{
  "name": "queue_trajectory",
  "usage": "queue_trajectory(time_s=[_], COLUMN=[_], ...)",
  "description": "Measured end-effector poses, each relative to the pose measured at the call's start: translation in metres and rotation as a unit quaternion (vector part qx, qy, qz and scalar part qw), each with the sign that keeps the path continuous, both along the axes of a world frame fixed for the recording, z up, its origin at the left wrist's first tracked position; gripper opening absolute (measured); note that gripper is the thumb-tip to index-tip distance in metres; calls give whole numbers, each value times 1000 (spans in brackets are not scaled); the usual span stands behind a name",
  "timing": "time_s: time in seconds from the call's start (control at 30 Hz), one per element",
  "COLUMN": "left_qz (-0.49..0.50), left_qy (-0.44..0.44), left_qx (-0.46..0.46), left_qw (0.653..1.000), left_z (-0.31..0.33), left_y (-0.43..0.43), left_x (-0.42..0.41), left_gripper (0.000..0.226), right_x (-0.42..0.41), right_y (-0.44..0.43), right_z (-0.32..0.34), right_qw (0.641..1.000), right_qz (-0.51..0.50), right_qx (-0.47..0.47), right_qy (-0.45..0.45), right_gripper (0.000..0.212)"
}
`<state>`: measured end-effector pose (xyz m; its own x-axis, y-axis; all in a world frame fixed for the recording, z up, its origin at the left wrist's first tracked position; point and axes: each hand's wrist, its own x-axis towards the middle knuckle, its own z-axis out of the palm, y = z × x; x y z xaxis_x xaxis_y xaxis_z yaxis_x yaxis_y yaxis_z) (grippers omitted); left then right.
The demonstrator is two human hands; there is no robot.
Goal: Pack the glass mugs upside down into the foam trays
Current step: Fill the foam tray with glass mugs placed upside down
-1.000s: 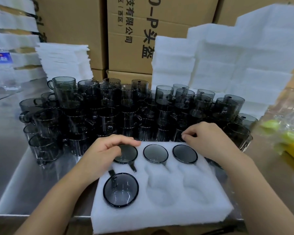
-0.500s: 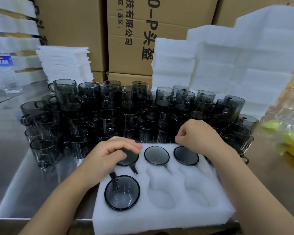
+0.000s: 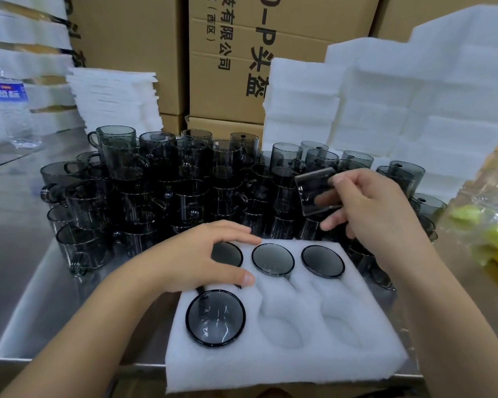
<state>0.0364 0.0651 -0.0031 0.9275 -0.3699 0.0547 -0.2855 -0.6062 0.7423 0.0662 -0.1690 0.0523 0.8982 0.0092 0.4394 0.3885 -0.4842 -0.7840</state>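
Lifted — right hand (image 3: pixel 377 208) grips smoky glass mug (image 3: pixel 318 191); left hand (image 3: pixel 202 254) rests slack on spongy foam tray (image 3: pixel 299 366).

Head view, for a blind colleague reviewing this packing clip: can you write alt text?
A person's right hand holds a grey glass mug above a pile of stacked mugs, while the left hand rests on a white foam tray. Four upside-down mugs sit in its pockets; the front middle and front right pockets are empty.
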Motion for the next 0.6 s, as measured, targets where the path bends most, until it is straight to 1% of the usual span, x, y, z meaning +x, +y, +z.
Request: queue_trajectory(time_s=[0.07, 0.1, 0.27, 0.33, 0.47, 0.6], left_qz=[4, 6, 15, 16, 31, 34], left_qy=[-10, -14, -27, -26, -19, -24], left_qx=[6, 4, -26, -31, -60, -101], left_qw=[1000, 1000, 999, 999, 998, 994], left_z=[1, 1, 1, 0, -2, -6], left_y=[-3, -4, -8, -8, -8, -8], left_x=[2, 3, 7, 9, 11, 10], left_gripper=[52, 51, 45, 45, 47, 47], right_x=[-2, -1, 6, 9, 11, 11], right_y=[6, 9, 18, 19, 23, 25], right_z=[-3, -5, -14, -18, -26, -32], right_qw=[997, 995, 990, 991, 996, 999], right_qz=[26, 30, 27, 30, 36, 37], right_qx=[75, 96, 136, 134, 87, 40], right_qy=[19, 18, -1, 1, -4, 7], right_gripper=[18, 18, 19, 18, 20, 28])
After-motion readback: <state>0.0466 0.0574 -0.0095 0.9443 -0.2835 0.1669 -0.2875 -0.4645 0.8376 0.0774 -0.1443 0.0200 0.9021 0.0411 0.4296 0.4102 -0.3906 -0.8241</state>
